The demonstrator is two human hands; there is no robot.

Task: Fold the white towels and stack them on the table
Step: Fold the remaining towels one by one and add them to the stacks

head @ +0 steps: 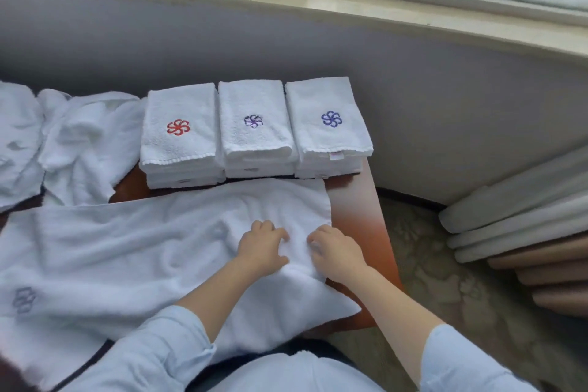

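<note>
Left hand [262,247] and right hand [334,251] pinch the spread towel [143,248] near the folded stacks [254,130]; uneven pulling may skew it.

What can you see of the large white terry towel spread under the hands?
The large white terry towel lies unfolded and wrinkled across the glossy reddish-brown table, its near edge hanging over toward the lap. A faint grey embroidered logo shows near its left end. The left hand and right hand pinch up a ridge near its right end.
</note>
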